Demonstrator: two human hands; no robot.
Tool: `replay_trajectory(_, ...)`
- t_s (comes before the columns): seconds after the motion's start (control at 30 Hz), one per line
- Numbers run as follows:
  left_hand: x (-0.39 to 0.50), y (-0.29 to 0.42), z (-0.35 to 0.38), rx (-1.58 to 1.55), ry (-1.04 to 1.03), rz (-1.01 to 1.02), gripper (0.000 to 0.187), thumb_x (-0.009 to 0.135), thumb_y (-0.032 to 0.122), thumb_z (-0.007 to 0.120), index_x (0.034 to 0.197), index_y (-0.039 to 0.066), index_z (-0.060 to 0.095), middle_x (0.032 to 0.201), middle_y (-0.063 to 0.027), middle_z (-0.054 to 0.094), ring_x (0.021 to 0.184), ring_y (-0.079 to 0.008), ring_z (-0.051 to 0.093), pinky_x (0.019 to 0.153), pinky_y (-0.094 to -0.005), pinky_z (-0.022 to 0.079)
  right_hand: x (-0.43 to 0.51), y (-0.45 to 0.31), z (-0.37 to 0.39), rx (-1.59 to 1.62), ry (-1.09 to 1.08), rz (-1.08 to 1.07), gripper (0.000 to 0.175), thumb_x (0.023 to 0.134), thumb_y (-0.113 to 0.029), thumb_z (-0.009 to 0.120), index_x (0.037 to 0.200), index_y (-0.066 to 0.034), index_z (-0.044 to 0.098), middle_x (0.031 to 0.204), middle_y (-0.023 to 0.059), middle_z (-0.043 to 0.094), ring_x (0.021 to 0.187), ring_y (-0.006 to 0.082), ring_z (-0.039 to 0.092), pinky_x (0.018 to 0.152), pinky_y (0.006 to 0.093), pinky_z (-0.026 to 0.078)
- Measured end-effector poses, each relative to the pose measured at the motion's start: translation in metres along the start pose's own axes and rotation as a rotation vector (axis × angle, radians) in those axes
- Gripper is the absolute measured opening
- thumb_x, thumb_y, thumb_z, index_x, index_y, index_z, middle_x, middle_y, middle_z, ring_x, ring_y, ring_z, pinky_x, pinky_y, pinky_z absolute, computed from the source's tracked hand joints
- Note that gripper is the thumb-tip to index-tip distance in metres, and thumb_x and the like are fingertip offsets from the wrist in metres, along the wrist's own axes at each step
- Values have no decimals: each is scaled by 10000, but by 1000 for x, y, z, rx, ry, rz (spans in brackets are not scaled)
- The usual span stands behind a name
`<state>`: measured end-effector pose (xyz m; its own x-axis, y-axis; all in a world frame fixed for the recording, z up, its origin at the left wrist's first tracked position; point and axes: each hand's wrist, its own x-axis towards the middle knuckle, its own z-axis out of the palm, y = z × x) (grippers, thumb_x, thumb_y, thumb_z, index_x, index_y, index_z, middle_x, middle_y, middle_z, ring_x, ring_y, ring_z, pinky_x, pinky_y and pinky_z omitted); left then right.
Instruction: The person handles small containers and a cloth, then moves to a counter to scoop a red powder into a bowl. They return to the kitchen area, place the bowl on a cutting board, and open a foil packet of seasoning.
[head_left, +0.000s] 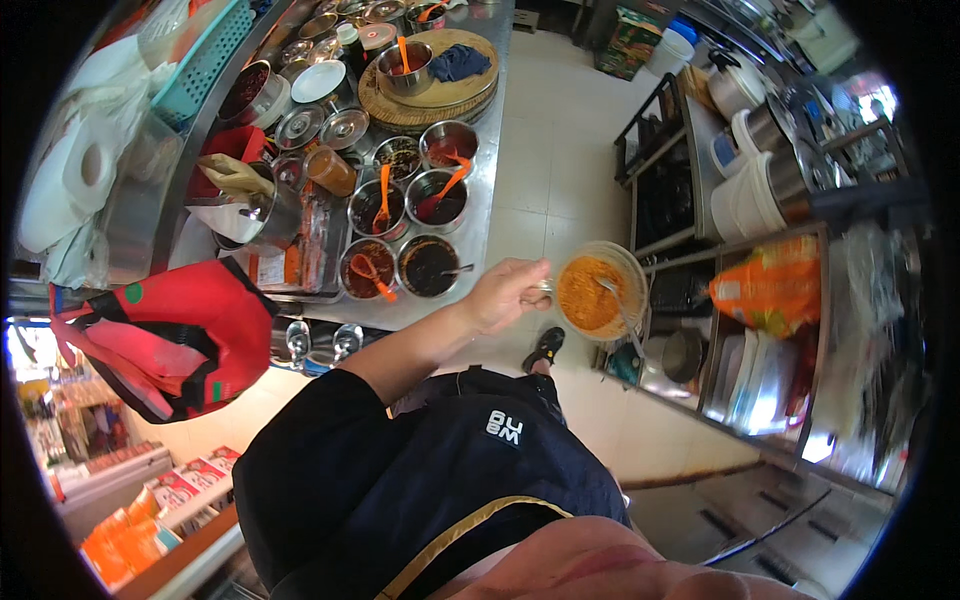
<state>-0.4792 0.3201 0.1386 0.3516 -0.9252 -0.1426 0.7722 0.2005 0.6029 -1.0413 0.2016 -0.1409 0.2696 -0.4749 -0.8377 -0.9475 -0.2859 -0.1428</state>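
Note:
My left hand (504, 298) reaches out over the floor, beyond the edge of the steel counter. It grips the handle of a round, see-through tub (639, 289). Inside the tub is an orange, crumbly seasoning (589, 300), with a metal spoon (619, 306) leaning across it. My right hand is out of view. On the counter to the left of the tub stand several steel pots of dark and red sauces. One with dark sauce (429, 264) holds a metal spoon, and another with red sauce (367, 266) holds an orange spoon.
The steel counter (487, 172) carries a round wooden chopping board (480, 71) with a dark cloth (459, 63), steel lids (345, 129) and jars. A red insulated bag (232, 330) hangs lower left. Right stand a rack with white buckets (739, 199) and a shelf with an orange bag (776, 289).

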Motion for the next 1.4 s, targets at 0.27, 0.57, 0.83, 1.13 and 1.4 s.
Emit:
replay_trajectory(0.27, 73, 30, 7, -123, 543, 176, 309, 1022, 278, 525, 748, 140, 486, 650, 57, 321, 622, -93, 347, 699, -312, 393, 154, -267, -345, -189, 307, -679, 249, 843, -200, 605, 966, 16, 621, 984, 277, 641, 960, 452, 605, 829, 517, 491)
replay_trajectory(0.57, 135, 70, -39, 2, 560, 510, 391, 1036, 278, 483, 680, 116, 469, 650, 34, 374, 632, -121, 381, 684, -325, 391, 178, -642, -481, -553, 479, -1507, 332, 834, -107, 630, 1166, -94, 636, 1267, 125, 576, 1169, 316, 546, 969, 453, 448)
replay_trajectory(0.83, 211, 97, -90, -148, 675, 595, 353, 1041, 264, 466, 732, 101, 518, 696, 25, 426, 696, -131, 444, 732, -328, 399, 215, -877, -484, -753, 497, -1781, 472, 836, -123, 636, 1303, -159, 570, 1422, 129, 471, 1329, 322, 416, 1037, 497, 392)
replay_trajectory(1.13, 269, 131, -92, -161, 1133, 746, 394, 1038, 229, 443, 680, 76, 504, 702, 4, 469, 709, -139, 449, 737, -339, 413, 269, -1009, -459, -975, 42, -2084, 484, 754, -246, 745, 1218, -220, 612, 1247, 74, 534, 1185, 353, 465, 956, 506, 434)
replay_trajectory(1.4, 352, 155, -69, -389, 1383, 1023, 405, 1048, 313, 442, 697, 111, 435, 659, 32, 358, 662, -131, 366, 695, -321, 371, 342, -1067, -607, -1360, -575, -1949, 348, 701, 42, 667, 1007, -115, 614, 976, 78, 561, 903, 340, 488, 859, 399, 461)
